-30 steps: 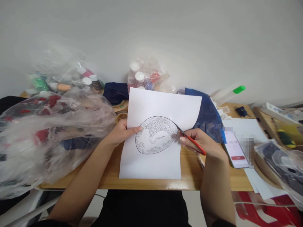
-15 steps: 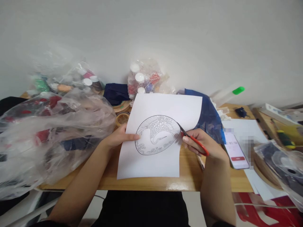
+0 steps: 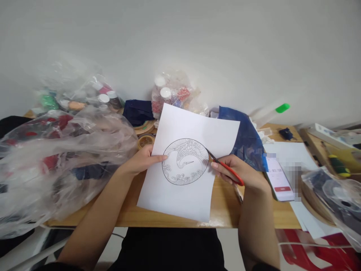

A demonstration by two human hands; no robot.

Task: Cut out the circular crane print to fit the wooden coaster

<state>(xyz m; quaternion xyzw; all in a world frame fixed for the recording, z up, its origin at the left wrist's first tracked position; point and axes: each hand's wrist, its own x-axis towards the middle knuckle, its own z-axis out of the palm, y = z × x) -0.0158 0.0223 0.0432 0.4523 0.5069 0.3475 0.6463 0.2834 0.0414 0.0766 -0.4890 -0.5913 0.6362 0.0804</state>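
Note:
A white sheet of paper [image 3: 191,128] with a round line drawing of a crane [image 3: 185,161] is held above the wooden table [image 3: 225,205]. My left hand [image 3: 143,160] pinches the sheet's left edge, thumb on top beside the circle. My right hand [image 3: 242,173] is closed on red-handled scissors [image 3: 225,167]. Their blades reach in from the sheet's right edge and touch the circle's outline.
Large clear plastic bags [image 3: 62,158] of supplies fill the left side. A smaller bag of paint bottles [image 3: 170,92] stands at the back. Dark blue cloth [image 3: 248,137] lies behind the sheet, a phone [image 3: 278,178] and papers to the right.
The sheet has turned a little clockwise, its lower edge now slanting down to the right. The scissors have moved slightly left along the circle's edge.

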